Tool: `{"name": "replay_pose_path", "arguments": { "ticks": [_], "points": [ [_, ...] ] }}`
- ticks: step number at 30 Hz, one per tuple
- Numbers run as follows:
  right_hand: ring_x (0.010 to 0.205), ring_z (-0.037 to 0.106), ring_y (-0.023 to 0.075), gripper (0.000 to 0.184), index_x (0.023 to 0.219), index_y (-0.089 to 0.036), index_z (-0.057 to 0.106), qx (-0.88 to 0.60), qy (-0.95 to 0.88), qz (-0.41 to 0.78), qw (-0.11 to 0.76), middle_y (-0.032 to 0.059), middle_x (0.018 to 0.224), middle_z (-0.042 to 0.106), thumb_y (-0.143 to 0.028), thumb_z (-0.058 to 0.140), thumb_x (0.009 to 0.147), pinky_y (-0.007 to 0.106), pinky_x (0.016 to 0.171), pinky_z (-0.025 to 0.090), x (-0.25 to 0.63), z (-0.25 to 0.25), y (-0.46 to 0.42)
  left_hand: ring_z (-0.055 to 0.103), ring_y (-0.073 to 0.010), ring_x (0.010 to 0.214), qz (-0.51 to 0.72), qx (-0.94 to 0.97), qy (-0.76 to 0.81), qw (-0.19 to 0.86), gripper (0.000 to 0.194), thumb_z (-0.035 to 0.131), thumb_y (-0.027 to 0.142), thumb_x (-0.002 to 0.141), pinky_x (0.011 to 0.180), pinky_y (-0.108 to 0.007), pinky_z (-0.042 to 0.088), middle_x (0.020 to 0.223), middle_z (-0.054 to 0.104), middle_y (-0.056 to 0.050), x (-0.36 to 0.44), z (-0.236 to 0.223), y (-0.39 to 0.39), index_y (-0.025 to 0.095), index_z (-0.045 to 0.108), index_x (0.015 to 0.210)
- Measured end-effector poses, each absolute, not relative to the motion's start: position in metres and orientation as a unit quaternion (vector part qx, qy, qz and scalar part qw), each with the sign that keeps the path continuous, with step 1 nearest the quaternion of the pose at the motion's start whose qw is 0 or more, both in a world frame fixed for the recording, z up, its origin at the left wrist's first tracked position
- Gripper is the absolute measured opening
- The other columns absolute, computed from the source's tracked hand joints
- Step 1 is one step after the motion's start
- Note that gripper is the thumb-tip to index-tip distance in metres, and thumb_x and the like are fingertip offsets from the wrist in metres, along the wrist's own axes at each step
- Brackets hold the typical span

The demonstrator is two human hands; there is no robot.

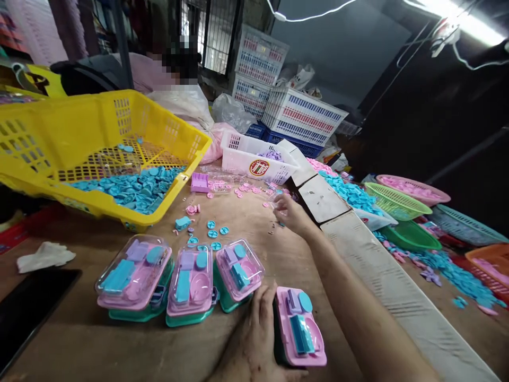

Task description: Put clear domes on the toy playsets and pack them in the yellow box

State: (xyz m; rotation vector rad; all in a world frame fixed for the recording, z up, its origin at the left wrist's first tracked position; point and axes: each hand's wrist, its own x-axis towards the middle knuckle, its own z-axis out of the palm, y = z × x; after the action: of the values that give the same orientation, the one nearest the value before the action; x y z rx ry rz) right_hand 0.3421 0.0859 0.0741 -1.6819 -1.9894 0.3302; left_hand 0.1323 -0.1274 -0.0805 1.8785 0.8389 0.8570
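Observation:
My left hand (258,326) is wrapped round the left and near sides of a pink toy case (283,329) on the table. No clear lid covers this case; purple and blue pieces and a pink round basin show on its top. Farther forward, my right hand (289,213) has its fingers curled together at a scatter of small pink and clear parts; whatever they pinch is hidden. Left of my left hand stand three similar cases with clear domed lids: a near one (254,268), a middle one (183,284) and a left one (131,286).
Blue discs (212,233) and a purple tray (200,182) lie beyond the cases. At left stands a yellow crate (175,204) of blue parts; a white basket (238,162) is behind. A cardboard edge (382,276) borders the right. A phone (40,297) lies left. A person sits beyond.

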Motion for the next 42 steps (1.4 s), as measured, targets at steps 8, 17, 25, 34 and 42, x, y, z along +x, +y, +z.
{"name": "replay_pose_path", "arguments": {
  "ticks": [8,17,25,34,42],
  "points": [
    [0.073,0.062,0.0211,0.055,0.112,-0.024,0.067,-0.529,-0.664,0.394,0.353,0.0061,0.101,0.066,-0.077,0.063,0.096,0.033,0.062,0.053,0.367,0.144,-0.075,0.045,-0.0485,0.164,0.412,0.761,0.306,0.397,0.127,0.100,0.029,0.072,0.134,-0.071,0.044,0.172,0.045,-0.022,0.123,-0.064,-0.132,0.028,0.023,0.173],
    [0.089,0.072,0.0217,0.064,0.108,-0.021,0.074,-0.641,-0.659,0.359,0.163,0.0040,0.098,0.073,-0.083,0.074,0.094,0.029,0.072,0.056,0.333,0.128,-0.103,0.047,-0.0447,0.160,0.406,0.784,0.282,0.376,0.121,0.105,0.036,0.071,0.134,-0.066,0.043,0.163,0.047,-0.019,0.117,-0.046,-0.125,0.026,0.029,0.165],
    [0.112,0.077,0.0296,0.067,0.115,-0.022,0.081,-0.687,-0.618,0.226,0.308,0.0122,0.120,0.081,-0.084,0.058,0.104,0.042,0.094,0.063,0.312,0.090,-0.155,0.052,-0.0459,0.154,0.430,0.779,0.291,0.352,0.125,0.111,0.038,0.063,0.131,-0.065,0.048,0.156,0.051,-0.019,0.121,-0.050,-0.125,0.023,0.033,0.159],
    [0.144,0.066,0.0349,0.045,0.148,-0.036,0.071,-0.616,-0.639,0.248,0.388,0.0087,0.154,0.069,-0.058,0.071,0.108,0.059,0.125,0.053,0.319,0.067,-0.199,0.053,-0.0470,0.154,0.441,0.763,0.288,0.374,0.118,0.107,0.036,0.065,0.130,-0.065,0.048,0.157,0.052,-0.020,0.119,-0.050,-0.124,0.023,0.038,0.160],
    [0.149,0.063,0.0341,0.052,0.155,-0.034,0.064,-0.614,-0.661,0.226,0.368,0.0104,0.158,0.067,-0.057,0.071,0.109,0.058,0.127,0.053,0.310,0.081,-0.205,0.048,-0.0489,0.159,0.431,0.767,0.291,0.375,0.124,0.109,0.038,0.063,0.133,-0.067,0.045,0.162,0.049,-0.022,0.119,-0.054,-0.125,0.022,0.034,0.162]
  ]
}}
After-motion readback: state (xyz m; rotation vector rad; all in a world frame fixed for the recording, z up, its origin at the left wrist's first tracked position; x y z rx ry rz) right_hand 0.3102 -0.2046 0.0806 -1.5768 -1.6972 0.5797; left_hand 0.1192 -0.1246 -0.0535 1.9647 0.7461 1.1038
